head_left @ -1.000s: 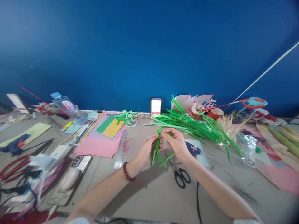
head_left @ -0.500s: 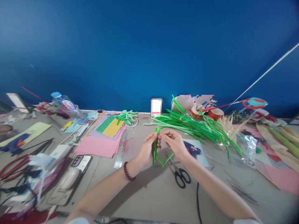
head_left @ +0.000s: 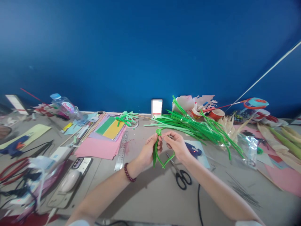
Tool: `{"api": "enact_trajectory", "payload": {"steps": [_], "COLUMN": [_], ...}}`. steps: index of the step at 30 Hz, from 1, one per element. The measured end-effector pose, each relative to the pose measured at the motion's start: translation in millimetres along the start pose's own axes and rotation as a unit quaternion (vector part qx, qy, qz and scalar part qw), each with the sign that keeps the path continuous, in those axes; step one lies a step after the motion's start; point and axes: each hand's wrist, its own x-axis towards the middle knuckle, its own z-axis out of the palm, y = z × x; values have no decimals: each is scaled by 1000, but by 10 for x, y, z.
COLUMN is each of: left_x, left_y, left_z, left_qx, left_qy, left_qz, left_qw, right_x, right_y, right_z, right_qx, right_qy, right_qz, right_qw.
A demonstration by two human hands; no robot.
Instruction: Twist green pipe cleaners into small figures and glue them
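Observation:
Green pipe cleaners [head_left: 155,153], joined at a small coiled top, are pinched between the fingers of my left hand [head_left: 148,149], and their loose ends hang below it. My right hand [head_left: 175,144] closes its thumb and forefinger on a green strand just right of the coil; a bent length slants down beneath this hand. Black-handled scissors [head_left: 183,179] lie under my right forearm, blades pointing up toward the hand. Close by on the right, a dark blue glue gun [head_left: 196,151] rests on a pale blue sheet, partly hidden by my wrist.
A large heap of green pipe cleaners [head_left: 199,127] lies behind my hands. Left are a steel ruler [head_left: 121,153], pink paper [head_left: 98,148], and a phone [head_left: 58,194] with a white mouse [head_left: 70,181] on it. A plastic bottle [head_left: 67,107] leans near the blue wall.

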Motion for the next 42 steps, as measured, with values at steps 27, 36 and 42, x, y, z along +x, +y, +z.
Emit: {"api": "enact_trajectory", "payload": {"steps": [27, 36, 42], "left_x": [-56, 9, -16], "left_y": [68, 40, 28], "left_z": [1, -17, -27], "left_qx": [-34, 186, 218], "left_qy": [-127, 76, 111], "left_qz": [-103, 194, 230], "left_qw": [986, 960, 942], "right_x": [-24, 45, 19], "right_y": [-107, 1, 11], "right_z": [14, -15, 26], "right_qx": [80, 75, 44], "right_qy": [-96, -28, 3], "right_qz": [99, 38, 30], "right_qw": [987, 996, 999]}}
